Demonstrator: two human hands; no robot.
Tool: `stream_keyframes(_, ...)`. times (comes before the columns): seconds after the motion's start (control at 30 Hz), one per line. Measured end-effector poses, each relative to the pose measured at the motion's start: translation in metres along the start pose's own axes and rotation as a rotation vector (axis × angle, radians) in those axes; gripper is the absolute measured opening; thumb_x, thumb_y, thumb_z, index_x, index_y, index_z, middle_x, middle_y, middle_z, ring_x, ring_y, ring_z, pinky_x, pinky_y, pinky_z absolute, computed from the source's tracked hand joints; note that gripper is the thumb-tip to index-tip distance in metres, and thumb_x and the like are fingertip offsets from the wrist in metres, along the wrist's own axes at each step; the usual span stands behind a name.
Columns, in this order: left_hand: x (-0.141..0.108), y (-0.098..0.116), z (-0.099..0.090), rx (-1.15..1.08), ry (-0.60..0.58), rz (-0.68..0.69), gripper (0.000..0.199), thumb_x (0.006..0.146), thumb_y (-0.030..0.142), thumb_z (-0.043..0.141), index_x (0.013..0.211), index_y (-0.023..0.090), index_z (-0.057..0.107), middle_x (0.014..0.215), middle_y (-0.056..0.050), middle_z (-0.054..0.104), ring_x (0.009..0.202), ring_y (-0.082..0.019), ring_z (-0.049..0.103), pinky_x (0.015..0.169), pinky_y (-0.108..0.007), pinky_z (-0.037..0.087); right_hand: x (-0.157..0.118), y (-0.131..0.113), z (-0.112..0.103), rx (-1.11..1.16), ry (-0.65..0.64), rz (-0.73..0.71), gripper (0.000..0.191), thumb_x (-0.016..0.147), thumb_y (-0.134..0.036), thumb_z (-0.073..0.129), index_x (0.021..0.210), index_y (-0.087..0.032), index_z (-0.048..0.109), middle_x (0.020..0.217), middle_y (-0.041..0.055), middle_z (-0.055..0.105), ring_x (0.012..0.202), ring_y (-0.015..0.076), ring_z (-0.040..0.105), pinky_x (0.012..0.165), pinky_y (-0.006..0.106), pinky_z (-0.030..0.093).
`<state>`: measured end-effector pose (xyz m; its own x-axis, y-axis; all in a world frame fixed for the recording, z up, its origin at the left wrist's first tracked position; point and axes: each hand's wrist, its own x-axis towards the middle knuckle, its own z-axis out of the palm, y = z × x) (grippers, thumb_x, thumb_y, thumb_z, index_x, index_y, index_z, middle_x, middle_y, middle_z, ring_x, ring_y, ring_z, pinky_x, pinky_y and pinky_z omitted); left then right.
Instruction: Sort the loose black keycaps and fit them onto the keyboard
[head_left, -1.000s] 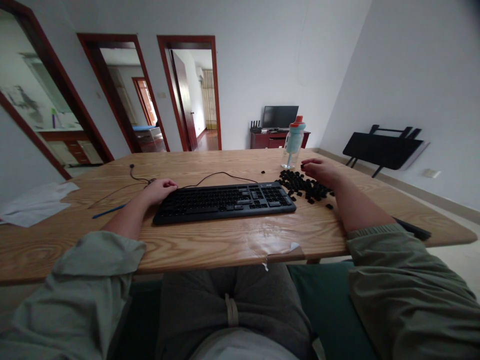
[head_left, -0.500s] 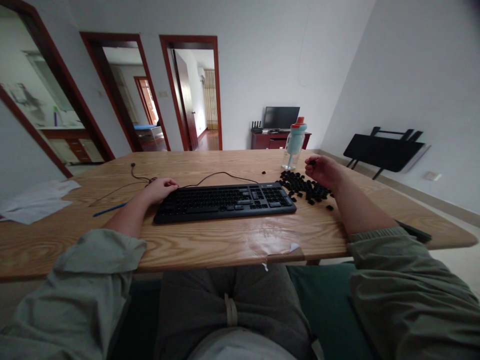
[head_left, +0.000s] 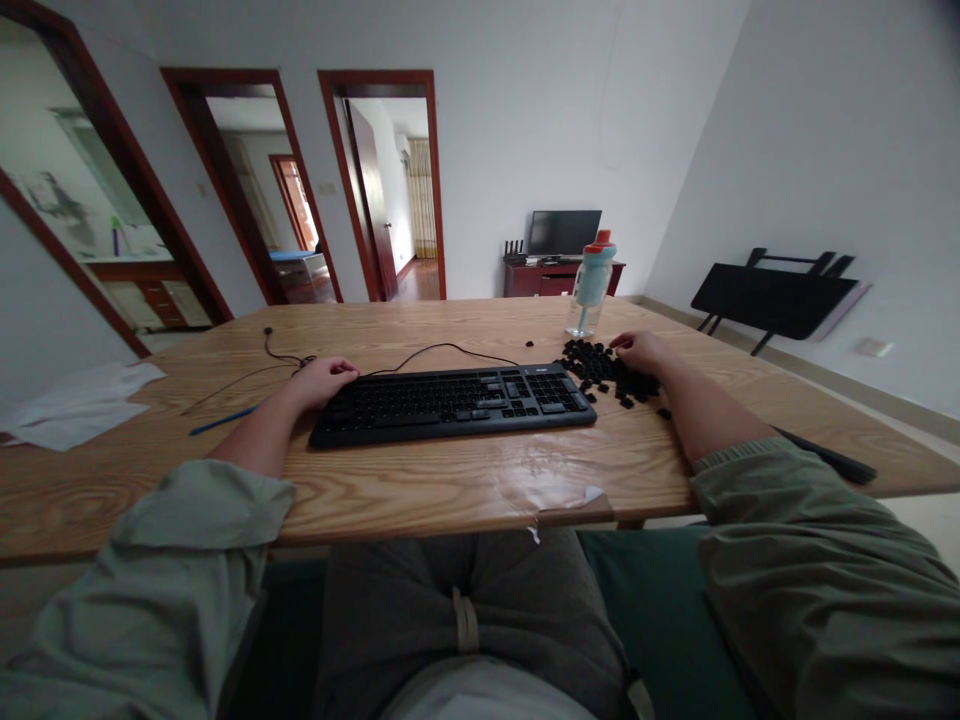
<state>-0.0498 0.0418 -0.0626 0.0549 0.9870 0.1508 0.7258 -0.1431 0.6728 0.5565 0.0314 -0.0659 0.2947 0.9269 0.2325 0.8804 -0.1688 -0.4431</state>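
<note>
A black keyboard [head_left: 450, 405] lies on the wooden table, with many of its keycaps off and a few still on, mostly toward its right side. My left hand [head_left: 326, 382] rests at the keyboard's back left corner, its fingers bent together; whether they grip the edge is unclear. Right of the keyboard is a loose pile of black keycaps [head_left: 589, 362]. Over the pile's back right part is my right hand [head_left: 637, 352], fingers down among the keycaps and drawn together; anything between the fingertips is too small to tell.
A clear bottle [head_left: 589, 295] with a red and teal lid stands behind the pile. A blue pen [head_left: 221, 420], a thin cable [head_left: 277, 350] and white paper [head_left: 82, 400] lie at the left. A dark object [head_left: 832, 455] is beside my right forearm.
My right hand has come down from above the pile to the keycaps, and the small dark piece at its fingers is no longer visible. My left hand keeps its place.
</note>
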Motion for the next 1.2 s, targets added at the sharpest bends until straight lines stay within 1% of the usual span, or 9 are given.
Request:
stream_keyframes(0.17,-0.008,0.013,-0.002,-0.02,0.019,-0.019,0.029,0.062,0.045,0.066,0.075,0.018,0.068,0.07,-0.003,0.067,0.068,-0.021,0.06,0.062,-0.029,0.044,0.001,-0.002,-0.004,-0.001,-0.01,-0.032,0.027,0.074,-0.01,0.062,0.096,-0.013,0.077,0.072,0.0079,0.071,0.054,0.014,0.056,0.056,0.027,0.043)
stream_keyframes(0.27,-0.021,0.034,-0.007,-0.005,0.155,0.03,0.026,0.065,0.039,0.066,0.079,0.018,0.068,0.066,-0.002,0.062,0.064,-0.018,0.056,0.06,-0.028,0.043,-0.007,-0.023,-0.013,0.209,0.091,-0.065,0.021,0.075,-0.016,0.064,0.093,-0.014,0.075,0.074,0.0071,0.071,0.057,0.0144,0.056,0.057,0.027,0.044)
stream_keyframes(0.33,-0.034,0.055,-0.006,0.0,0.294,0.148,0.03,0.07,0.04,0.066,0.089,0.017,0.069,0.069,-0.002,0.062,0.063,-0.017,0.054,0.058,-0.027,0.042,-0.02,-0.055,-0.018,0.508,0.155,-0.117,0.018,0.078,-0.024,0.066,0.092,-0.016,0.073,0.079,0.0063,0.071,0.061,0.0134,0.058,0.059,0.026,0.045)
stream_keyframes(0.4,-0.047,0.079,0.001,-0.051,0.344,0.289,0.034,0.075,0.044,0.066,0.095,0.017,0.07,0.075,-0.003,0.064,0.064,-0.015,0.054,0.059,-0.026,0.043,-0.042,-0.1,-0.017,0.832,0.105,-0.245,0.02,0.077,-0.031,0.07,0.093,-0.019,0.07,0.088,0.0053,0.071,0.069,0.0124,0.06,0.062,0.024,0.047)
stream_keyframes(0.57,-0.074,0.129,0.032,-0.172,0.135,0.552,0.045,0.077,0.046,0.072,0.112,0.017,0.07,0.085,-0.004,0.07,0.067,-0.012,0.056,0.062,-0.025,0.045,-0.106,-0.217,0.011,1.17,-0.314,-0.487,0.027,0.075,-0.039,0.076,0.094,-0.022,0.068,0.094,0.0031,0.071,0.078,0.0122,0.061,0.069,0.026,0.049)
stream_keyframes(0.67,-0.077,0.137,0.042,-0.272,0.126,0.587,0.047,0.077,0.046,0.075,0.115,0.017,0.071,0.086,-0.005,0.072,0.064,-0.011,0.055,0.059,-0.024,0.044,-0.127,-0.254,0.031,1.257,-0.44,-0.544,0.028,0.074,-0.038,0.077,0.095,-0.023,0.069,0.097,0.0021,0.07,0.08,0.0124,0.061,0.073,0.028,0.05)
stream_keyframes(0.83,-0.073,0.128,0.044,-0.308,0.115,0.567,0.034,0.079,0.046,0.073,0.097,0.017,0.077,0.074,-0.004,0.071,0.06,-0.013,0.054,0.056,-0.027,0.041,-0.135,-0.265,0.049,1.311,-0.523,-0.569,0.028,0.069,-0.035,0.08,0.09,-0.023,0.066,0.092,-0.0001,0.069,0.085,0.0145,0.062,0.079,0.031,0.052)
stream_keyframes(1.0,-0.07,0.124,0.046,-0.333,0.037,0.528,0.03,0.077,0.044,0.075,0.091,0.017,0.077,0.076,-0.005,0.072,0.062,-0.013,0.056,0.058,-0.027,0.043,-0.141,-0.264,0.056,1.252,-0.495,-0.657,0.025,0.072,-0.036,0.077,0.088,-0.022,0.062,0.089,-0.0005,0.067,0.084,0.0144,0.063,0.083,0.034,0.052)
stream_keyframes(1.2,-0.068,0.118,0.036,-0.306,-0.04,0.506,0.032,0.075,0.046,0.076,0.09,0.017,0.076,0.074,-0.005,0.069,0.063,-0.014,0.056,0.056,-0.027,0.041,-0.141,-0.258,0.061,1.142,-0.45,-0.746,0.031,0.077,-0.032,0.072,0.104,-0.025,0.06,0.099,0.0023,0.067,0.082,0.0153,0.065,0.074,0.032,0.054)
